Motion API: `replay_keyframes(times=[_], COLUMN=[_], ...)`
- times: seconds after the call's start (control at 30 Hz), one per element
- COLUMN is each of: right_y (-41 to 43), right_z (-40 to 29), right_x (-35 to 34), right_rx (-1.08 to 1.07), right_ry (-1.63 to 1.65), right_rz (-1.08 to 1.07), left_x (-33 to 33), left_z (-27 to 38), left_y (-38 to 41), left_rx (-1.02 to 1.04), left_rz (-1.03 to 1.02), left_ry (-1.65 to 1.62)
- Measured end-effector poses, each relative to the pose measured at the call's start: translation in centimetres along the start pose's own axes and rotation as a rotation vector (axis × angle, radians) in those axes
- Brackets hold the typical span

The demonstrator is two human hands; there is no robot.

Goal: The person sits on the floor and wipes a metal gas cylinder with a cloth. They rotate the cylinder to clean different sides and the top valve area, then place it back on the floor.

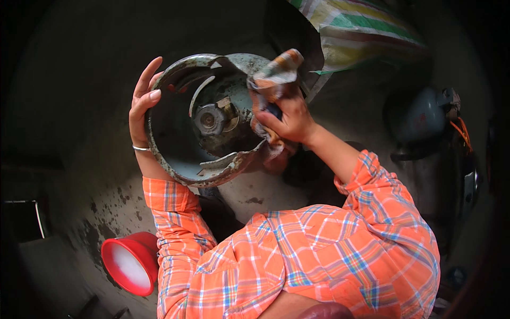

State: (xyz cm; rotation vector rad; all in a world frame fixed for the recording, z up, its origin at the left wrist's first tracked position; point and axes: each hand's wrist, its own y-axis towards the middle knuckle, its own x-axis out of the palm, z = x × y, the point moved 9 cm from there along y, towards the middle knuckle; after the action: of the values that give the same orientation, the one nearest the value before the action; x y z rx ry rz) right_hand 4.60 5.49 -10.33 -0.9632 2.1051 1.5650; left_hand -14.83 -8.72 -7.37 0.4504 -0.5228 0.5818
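A worn metal gas cylinder (247, 63) stands before me, its rusty collar ring (235, 167) facing up around the valve (210, 119). My left hand (145, 99) rests against the outer left side of the collar, thumb near the rim and fingers spread; a thin bangle is on the wrist. My right hand (289, 115) grips a checked cloth (275, 79) against the right side of the cylinder's top. The cloth is bunched, slightly blurred, and hangs down below the hand. The palm of my right hand is hidden.
A red bucket (151, 275) with white suds stands at the lower left, beside wet spots on the concrete floor (119, 207). A striped woven plastic sheet (358, 36) lies at the upper right. Farther right are a grey cylinder (422, 115) and an orange hose (462, 133).
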Motion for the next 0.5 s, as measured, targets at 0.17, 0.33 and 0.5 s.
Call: replay_keyframes(times=[0.17,0.33,0.5], right_y=[2.8,0.4,-5.4], right_z=[6.0,16.2,21.1], right_x=[2.6,2.4,3.6], right_rx=[0.173,0.869,0.882], right_ry=[-0.175,0.509,1.063], right_rz=[-0.013,0.064,0.337], left_x=[0.6,-0.1,0.2], left_z=[-0.5,-0.2,-0.8], left_y=[-0.3,-0.1,0.8], left_rx=[0.005,0.026,0.021], left_rz=[0.059,0.062,0.084], left_ry=[-0.078,0.005,0.009])
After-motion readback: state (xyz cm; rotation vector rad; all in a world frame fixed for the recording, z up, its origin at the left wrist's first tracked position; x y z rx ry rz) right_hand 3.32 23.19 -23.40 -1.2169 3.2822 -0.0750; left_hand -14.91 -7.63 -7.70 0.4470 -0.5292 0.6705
